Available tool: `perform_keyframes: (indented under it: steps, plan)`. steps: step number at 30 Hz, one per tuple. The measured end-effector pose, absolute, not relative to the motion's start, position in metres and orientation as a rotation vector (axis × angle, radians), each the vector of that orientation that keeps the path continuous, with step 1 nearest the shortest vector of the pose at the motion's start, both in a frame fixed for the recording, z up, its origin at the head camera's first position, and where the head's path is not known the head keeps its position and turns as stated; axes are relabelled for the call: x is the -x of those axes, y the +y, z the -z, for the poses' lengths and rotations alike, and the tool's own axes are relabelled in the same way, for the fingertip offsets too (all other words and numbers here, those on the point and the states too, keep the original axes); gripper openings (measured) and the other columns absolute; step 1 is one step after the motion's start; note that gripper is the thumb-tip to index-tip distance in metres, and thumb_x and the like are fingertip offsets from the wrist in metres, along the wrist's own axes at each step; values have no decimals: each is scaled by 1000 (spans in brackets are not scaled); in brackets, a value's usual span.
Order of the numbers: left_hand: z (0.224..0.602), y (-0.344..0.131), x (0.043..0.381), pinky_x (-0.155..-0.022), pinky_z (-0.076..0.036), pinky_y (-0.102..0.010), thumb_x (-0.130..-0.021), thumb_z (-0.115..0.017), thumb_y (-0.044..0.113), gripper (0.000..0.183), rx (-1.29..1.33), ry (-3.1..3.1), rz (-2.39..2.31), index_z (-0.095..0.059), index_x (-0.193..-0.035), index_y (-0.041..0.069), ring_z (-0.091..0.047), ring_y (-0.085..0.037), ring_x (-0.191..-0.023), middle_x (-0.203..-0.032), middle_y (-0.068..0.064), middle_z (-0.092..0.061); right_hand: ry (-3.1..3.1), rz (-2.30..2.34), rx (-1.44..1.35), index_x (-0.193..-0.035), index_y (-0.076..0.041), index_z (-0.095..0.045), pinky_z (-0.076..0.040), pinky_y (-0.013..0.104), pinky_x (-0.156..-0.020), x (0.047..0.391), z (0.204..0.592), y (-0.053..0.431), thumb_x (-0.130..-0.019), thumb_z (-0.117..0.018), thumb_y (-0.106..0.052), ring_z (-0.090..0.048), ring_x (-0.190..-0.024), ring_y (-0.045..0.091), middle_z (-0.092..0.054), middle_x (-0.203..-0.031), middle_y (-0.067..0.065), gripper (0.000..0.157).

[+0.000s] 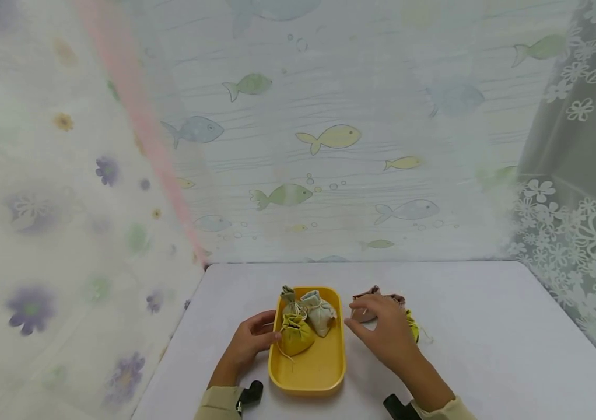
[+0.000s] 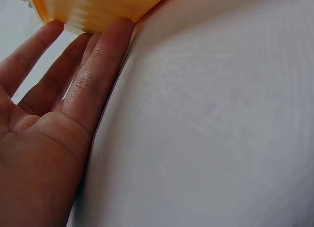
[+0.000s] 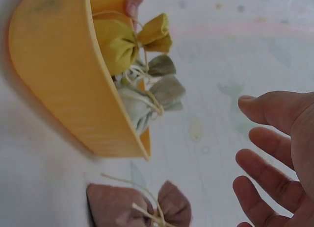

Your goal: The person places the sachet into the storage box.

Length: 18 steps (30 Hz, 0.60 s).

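A yellow tray stands on the table, with my left hand at its left side. The left thumb lies over the rim, while the fingers touch the outer wall. Inside the tray sit a mustard-yellow drawstring pouch, a pale grey pouch and a grey-green pouch. My right hand hovers right of the tray with thumb and fingers apart, holding nothing. Near it lies a brownish-pink pouch, partly hidden by the hand in the head view. Behind that hand shows part of a bright yellow pouch.
The white table meets a fish-print curtain at the back. A flower-print curtain hangs along the left side, and a sheer curtain with white flowers along the right. A black device is at the left wrist.
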<state>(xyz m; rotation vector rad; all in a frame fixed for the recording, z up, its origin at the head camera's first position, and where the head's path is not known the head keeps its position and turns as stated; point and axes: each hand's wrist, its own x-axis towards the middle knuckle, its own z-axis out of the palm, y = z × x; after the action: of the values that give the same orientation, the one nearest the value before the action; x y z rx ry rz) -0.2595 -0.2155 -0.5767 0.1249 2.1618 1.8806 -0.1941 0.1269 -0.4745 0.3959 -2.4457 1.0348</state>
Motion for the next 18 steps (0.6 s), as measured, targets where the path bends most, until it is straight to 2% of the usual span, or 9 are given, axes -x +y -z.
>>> perform_keyframes:
  steps: [3, 10, 15, 18]
  plan:
    - [578, -215, 258, -97, -61, -40, -84, -86, 35, 71, -122, 2155, -1881, -58, -147, 18, -61, -29, -132, -148, -11, -59, -2402, -1042, -411, -104, -27, -76, -55, 52, -99, 191, 475, 137, -77, -93, -24, -67, -113, 18, -76, -114, -5, 33]
    - [578, -213, 257, -98, -60, -38, -81, -88, 36, 75, -83, 2169, -1874, -58, -148, 23, -61, -27, -133, -150, -7, -59, -2368, -969, -336, -103, -17, -78, -53, 58, -91, 188, 481, 159, -74, -95, -22, -64, -109, 26, -73, -116, 3, 33]
    - [576, -214, 258, -98, -60, -38, -81, -88, 36, 75, -106, 2164, -1886, -57, -149, 24, -60, -27, -134, -151, -5, -58, -2430, -958, -232, -107, -18, -78, -48, 66, -95, 185, 487, 172, -75, -94, -24, -60, -116, 33, -70, -125, 7, 36]
    - [577, -213, 257, -98, -60, -38, -82, -88, 35, 75, -107, 2152, -1894, -57, -149, 23, -60, -28, -134, -152, -6, -57, -2475, -947, -177, -109, -16, -78, -48, 66, -97, 182, 492, 180, -76, -94, -27, -59, -120, 35, -67, -128, 10, 38]
